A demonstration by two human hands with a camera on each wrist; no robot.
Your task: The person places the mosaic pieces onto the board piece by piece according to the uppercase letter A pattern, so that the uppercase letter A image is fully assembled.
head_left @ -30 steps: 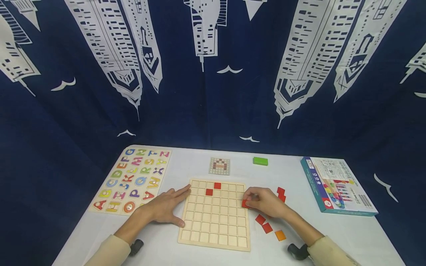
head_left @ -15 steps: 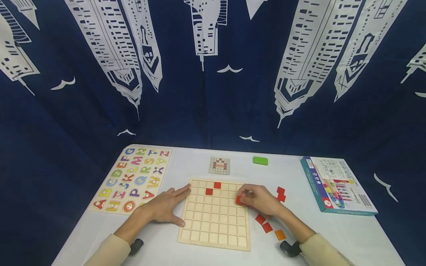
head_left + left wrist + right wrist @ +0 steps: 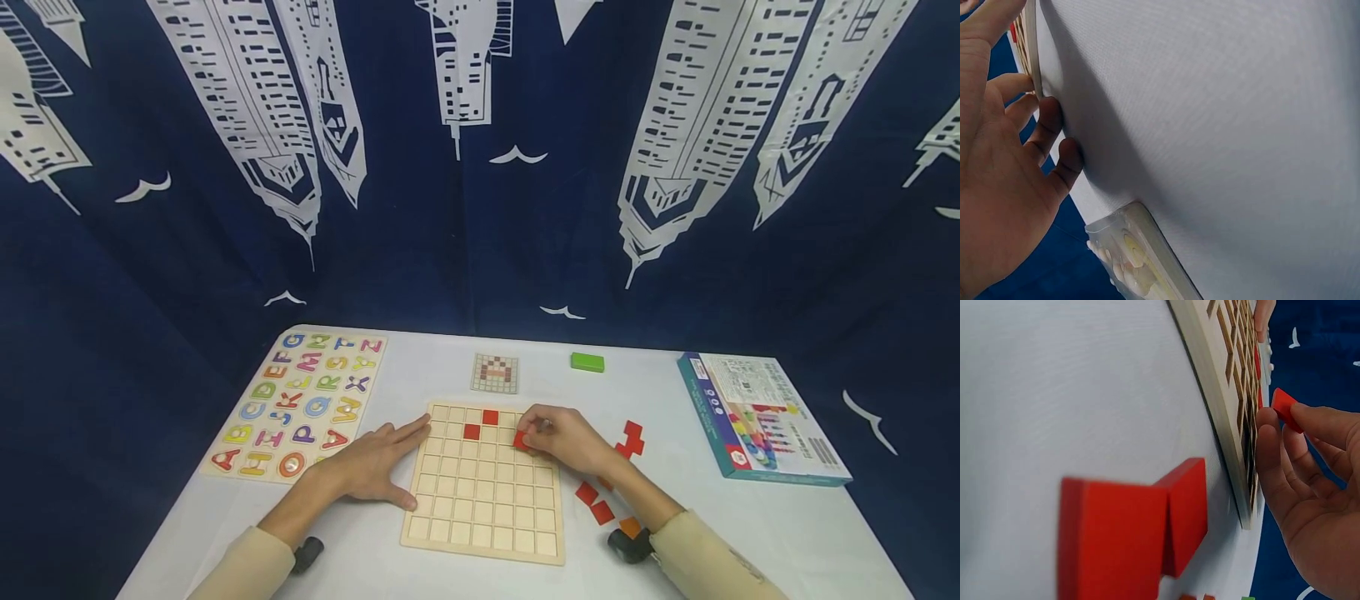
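A light wooden grid board lies in the middle of the table, with one red square tile in its far row and another red tile one row nearer. My left hand rests at the board's left edge, thumb and fingers spread. Over the board's far right part, my right hand pinches a red square tile between thumb and fingers. The right wrist view shows that pinched red tile tilted, above the grid.
Loose red tiles and an orange tile lie right of the board. Behind it are a small pattern card and a green block. An alphabet board lies at left, a flat box at right.
My right hand has moved left and slightly away from me, carrying the red tile from the board's right edge to over its far right cells. My left hand has stayed put.
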